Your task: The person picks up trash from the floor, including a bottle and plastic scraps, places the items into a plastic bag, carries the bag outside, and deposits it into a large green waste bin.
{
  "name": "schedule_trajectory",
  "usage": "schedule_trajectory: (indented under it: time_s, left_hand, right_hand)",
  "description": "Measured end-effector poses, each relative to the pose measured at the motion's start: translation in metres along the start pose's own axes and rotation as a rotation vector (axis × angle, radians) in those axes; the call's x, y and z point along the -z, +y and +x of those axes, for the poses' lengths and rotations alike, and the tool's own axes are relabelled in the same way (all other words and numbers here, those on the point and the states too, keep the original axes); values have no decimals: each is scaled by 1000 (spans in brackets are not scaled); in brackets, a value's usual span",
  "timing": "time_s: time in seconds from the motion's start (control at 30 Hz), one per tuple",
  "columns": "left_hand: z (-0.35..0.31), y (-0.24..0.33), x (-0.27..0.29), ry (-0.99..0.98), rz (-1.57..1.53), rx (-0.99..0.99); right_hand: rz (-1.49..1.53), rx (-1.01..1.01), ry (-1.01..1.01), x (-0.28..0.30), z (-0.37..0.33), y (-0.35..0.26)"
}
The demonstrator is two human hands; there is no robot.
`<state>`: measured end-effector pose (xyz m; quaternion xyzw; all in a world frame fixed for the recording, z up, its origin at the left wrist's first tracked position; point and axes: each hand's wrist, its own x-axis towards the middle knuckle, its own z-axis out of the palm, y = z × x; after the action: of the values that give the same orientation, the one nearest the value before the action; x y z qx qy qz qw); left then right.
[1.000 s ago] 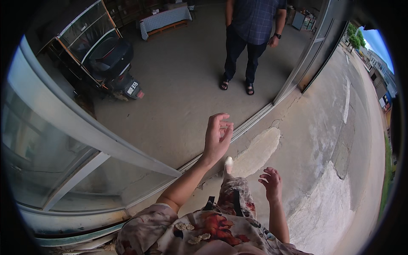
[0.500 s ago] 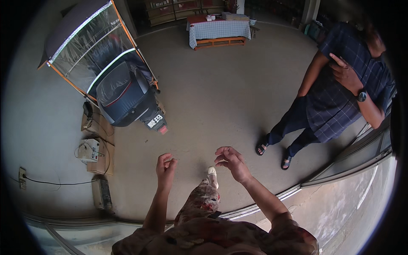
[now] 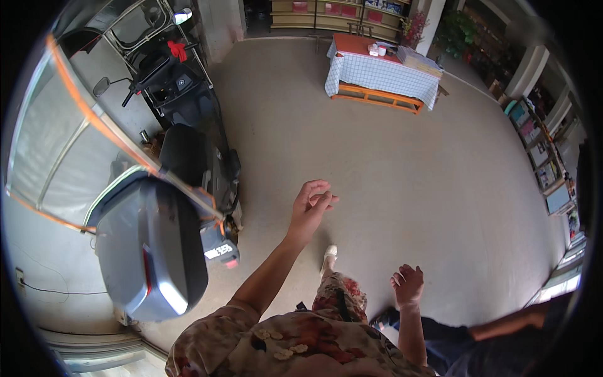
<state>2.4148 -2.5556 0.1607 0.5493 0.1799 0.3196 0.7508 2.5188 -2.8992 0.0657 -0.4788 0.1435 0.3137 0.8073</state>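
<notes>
Out in front of my body, my left hand [image 3: 312, 204] hangs in the air over the grey floor, its fingers loosely bent and apart with nothing in them. Lower and to the right, my right hand [image 3: 408, 284] is also raised and empty, with half-curled fingers spread a little. Neither hand touches anything. Nearest to the left hand is a parked scooter [image 3: 188, 147] with a large grey top box [image 3: 151, 251] and an orange-edged clear rain canopy [image 3: 119, 135]. Below them one of my feet, in a light shoe [image 3: 331, 251], is on the floor.
A table under a checked cloth [image 3: 377, 78] stands far ahead, bearing stacked packets. Shelves [image 3: 339, 19] line the back. A rack of goods [image 3: 543, 157] runs along the right. Close at my lower right is another person's dark-clothed leg [image 3: 446, 342]. A cable [image 3: 63, 292] crosses the left wall.
I have walked forward, bringing the scooter close on my left and the table nearer. My left hand swung forward and my right hand back. The other person has shifted to my lower right.
</notes>
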Motion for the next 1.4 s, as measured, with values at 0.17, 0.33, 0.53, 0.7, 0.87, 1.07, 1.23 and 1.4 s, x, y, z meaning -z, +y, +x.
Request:
schedule_trajectory:
  time_s: [0.17,0.33,0.53,0.7,0.87,1.07,1.23,1.4]
  left_hand:
    - [179,-44,42,217,117,260]
    - [295,-19,132,505,201,143]
    - [478,-22,275,921,341,33]
    - [724,-3,251,807,149,-71]
    - [979,40,285,495,166,-214]
    - [1196,45,396,674,152,-174]
    - [1293,99,526,1019,-42,-225]
    - [1356,150,682,1460,78,-615]
  right_hand:
    - [-103,-108,-154,-186,238,-33]
    - [-299,-420,-637,-441,400,-30]
    - [-260,-456,-1180,-706,552,-13]
    - [-317,-534,-845,-785,711,-48]
    - [-319,-337,-501,-863,897,-89]
    - [-380,-460,-563,-1073,1089,-36]
    - [-494,-668,-1031,-1331,1113,85]
    - [-516,-862,-1382,-1561,1106,201]
